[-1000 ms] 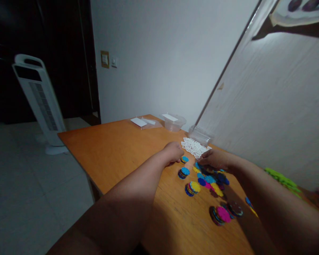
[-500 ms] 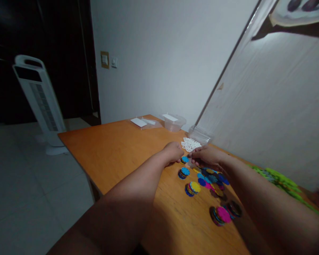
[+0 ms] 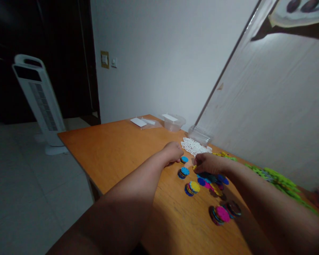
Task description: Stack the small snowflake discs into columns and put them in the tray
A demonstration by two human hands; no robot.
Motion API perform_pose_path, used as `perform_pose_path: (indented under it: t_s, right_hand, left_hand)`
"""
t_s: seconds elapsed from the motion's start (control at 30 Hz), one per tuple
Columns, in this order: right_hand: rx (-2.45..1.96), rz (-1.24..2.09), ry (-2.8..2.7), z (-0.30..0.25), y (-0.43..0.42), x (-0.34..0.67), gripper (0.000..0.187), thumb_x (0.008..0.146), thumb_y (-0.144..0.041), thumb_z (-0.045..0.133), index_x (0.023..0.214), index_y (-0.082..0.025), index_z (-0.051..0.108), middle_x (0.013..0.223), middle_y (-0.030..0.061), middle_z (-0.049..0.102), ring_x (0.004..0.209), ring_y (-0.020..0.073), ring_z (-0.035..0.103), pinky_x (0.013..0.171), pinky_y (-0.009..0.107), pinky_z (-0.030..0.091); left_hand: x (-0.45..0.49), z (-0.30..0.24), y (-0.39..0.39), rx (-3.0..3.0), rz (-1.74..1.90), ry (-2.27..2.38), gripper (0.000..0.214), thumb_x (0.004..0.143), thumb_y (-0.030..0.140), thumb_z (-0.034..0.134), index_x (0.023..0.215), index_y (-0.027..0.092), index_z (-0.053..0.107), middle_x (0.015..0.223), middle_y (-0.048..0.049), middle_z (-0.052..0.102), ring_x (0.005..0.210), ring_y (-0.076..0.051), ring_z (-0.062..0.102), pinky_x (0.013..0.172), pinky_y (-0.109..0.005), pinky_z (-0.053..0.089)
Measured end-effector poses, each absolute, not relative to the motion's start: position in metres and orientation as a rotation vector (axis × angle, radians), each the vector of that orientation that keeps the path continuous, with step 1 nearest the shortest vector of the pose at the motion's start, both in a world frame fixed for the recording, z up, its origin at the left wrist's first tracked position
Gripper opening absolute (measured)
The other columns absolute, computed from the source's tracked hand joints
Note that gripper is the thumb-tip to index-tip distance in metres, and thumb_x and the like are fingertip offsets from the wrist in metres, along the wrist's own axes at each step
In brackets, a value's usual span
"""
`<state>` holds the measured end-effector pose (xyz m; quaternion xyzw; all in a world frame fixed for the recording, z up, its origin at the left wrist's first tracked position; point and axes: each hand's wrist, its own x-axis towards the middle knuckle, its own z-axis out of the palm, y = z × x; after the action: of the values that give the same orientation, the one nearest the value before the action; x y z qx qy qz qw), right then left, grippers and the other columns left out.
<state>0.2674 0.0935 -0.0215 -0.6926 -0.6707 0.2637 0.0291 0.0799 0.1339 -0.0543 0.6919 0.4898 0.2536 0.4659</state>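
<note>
My left hand (image 3: 173, 152) rests on the table with its fingers curled against the left side of a small stack of scalloped plastic discs (image 3: 184, 159), blue on top. My right hand (image 3: 207, 163) pinches a yellow scalloped disc (image 3: 194, 169) at its fingertips, just right of that stack. Under and beside the right hand lies a loose pile of discs (image 3: 207, 184) in blue, pink, yellow and brown, partly hidden by the hand. Toward me stand a blue-topped stack (image 3: 183, 173), a yellow-topped stack (image 3: 192, 188), a pink-topped stack (image 3: 221, 215) and a brown-topped stack (image 3: 233, 208).
White lace-like pieces (image 3: 195, 146) lie beyond my hands. Behind them are a clear lidded tub (image 3: 173, 122), a clear plastic box (image 3: 200, 135) and a clear bag with a white label (image 3: 138, 122). Green pieces (image 3: 279, 180) line the wall side of the wooden table (image 3: 108, 148).
My right hand has moved right and slightly toward me, from beside the small stack to the loose pile, where it now pinches a yellow disc. My left hand has stayed in place.
</note>
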Motion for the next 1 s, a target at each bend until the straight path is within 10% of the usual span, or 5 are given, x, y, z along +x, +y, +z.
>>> perform_pose_path:
  t_s: [0.37,1.0]
  right_hand:
    - [-1.819,1.179,-1.633,-0.025,0.105,0.265,0.02,0.076,-0.038,0.065,0.073,-0.02,0.056,0.055,-0.0026,0.056,0.046,0.0091,0.043,0.044,0.021,0.032]
    - [-1.956,0.795,-2.19,-0.027,0.111,0.239,0.016,0.072,-0.03,0.072,0.077,-0.016,0.067,0.066,0.0016,0.068,0.06,0.0147,0.059,0.055,0.025,0.043]
  left_hand:
    - [0.08,-0.051,0.132,1.659,0.635,1.19,0.011,0.079,0.015,0.052,0.073,0.014,0.061,0.037,0.0038,0.04,0.03,-0.008,0.029,0.037,-0.021,0.017]
    - [0.08,-0.053,0.137,1.654,0.641,1.249,0.014,0.079,0.018,0.055,0.076,0.011,0.066,0.042,0.0005,0.047,0.034,-0.01,0.036,0.041,-0.023,0.023]
